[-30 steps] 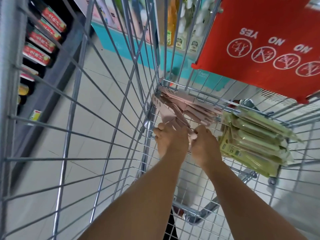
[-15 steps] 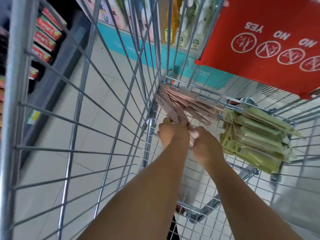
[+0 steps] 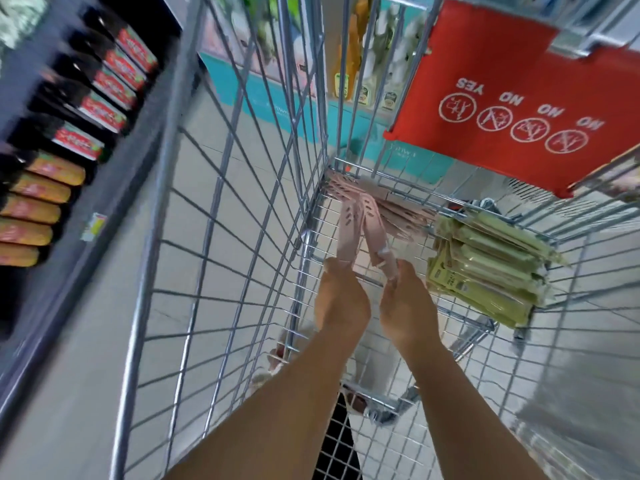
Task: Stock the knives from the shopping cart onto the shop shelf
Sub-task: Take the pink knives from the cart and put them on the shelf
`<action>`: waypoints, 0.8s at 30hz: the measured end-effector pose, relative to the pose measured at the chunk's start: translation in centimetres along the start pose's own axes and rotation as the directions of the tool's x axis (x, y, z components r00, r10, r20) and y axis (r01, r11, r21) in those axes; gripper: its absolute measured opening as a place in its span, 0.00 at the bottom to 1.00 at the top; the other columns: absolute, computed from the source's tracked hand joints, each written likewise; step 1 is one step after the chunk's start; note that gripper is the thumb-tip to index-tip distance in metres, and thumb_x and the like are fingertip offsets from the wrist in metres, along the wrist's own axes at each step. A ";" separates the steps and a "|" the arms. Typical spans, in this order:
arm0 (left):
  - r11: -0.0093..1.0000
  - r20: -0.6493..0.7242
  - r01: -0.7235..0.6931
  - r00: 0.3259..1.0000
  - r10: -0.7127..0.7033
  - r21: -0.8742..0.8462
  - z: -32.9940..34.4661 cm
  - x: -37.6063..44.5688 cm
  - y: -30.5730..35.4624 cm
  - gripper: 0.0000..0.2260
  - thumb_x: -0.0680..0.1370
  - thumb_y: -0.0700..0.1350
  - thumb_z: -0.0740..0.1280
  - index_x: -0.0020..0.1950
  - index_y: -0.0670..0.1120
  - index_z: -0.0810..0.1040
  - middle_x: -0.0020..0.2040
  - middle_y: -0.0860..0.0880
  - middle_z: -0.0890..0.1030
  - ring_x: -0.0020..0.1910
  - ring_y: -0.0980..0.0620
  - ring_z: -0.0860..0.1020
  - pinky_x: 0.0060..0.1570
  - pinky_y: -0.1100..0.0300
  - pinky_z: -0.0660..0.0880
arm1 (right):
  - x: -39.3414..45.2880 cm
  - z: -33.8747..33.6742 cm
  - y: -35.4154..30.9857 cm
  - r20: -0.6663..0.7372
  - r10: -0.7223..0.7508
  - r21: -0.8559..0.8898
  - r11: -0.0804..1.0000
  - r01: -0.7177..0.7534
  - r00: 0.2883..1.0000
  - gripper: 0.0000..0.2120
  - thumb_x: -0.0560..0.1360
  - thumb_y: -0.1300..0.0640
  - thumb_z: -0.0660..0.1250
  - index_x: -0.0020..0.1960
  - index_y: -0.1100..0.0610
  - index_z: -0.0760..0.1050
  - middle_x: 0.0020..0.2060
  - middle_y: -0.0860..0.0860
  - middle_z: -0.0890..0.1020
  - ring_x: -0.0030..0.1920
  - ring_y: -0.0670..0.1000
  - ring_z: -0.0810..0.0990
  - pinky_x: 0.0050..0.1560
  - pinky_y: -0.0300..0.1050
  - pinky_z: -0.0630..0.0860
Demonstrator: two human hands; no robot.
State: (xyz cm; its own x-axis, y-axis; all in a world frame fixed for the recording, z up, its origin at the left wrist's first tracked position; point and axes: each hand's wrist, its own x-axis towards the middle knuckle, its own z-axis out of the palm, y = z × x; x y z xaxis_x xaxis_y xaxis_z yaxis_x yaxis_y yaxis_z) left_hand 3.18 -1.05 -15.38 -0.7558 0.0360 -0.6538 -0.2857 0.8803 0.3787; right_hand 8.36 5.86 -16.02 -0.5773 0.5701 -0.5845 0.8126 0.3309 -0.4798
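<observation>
Deep in the cart point(image 3: 221, 237), the left hand point(image 3: 341, 299) and right hand point(image 3: 407, 306) each grip a pink packaged knife point(image 3: 348, 237), fingers hidden beneath. More pink knives point(image 3: 391, 211) lie in the far corner, beside a green pack stack point(image 3: 485, 268). Shelf bottles point(image 3: 90, 109) are blurred.

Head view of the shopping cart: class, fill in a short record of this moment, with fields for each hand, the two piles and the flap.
left hand: grips a pink knife pack
right hand: grips another pink pack
pink pile: cart's far left corner
green pile: right of the pink one
red flap: above, printed YES, NO
</observation>
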 end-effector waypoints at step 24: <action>0.700 -0.646 -0.693 0.615 0.452 -0.171 -32.8 -21.9 -15.3 0.07 0.81 0.36 0.55 0.51 0.41 0.73 0.43 0.47 0.70 0.38 0.55 0.65 0.38 0.66 0.59 | -34.1 1.9 -22.3 -0.424 -0.594 0.087 0.725 0.683 0.684 0.26 0.78 0.64 0.58 0.75 0.52 0.59 0.69 0.53 0.70 0.66 0.50 0.69 0.55 0.31 0.62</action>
State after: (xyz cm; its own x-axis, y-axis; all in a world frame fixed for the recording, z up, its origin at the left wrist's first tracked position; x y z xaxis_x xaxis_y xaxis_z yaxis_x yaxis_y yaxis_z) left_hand 4.79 -30.82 14.68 -0.9747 0.1143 0.1919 0.2233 0.5107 0.8303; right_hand 9.76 -22.44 13.39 -0.8433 0.5122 0.1628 0.1874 0.5641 -0.8041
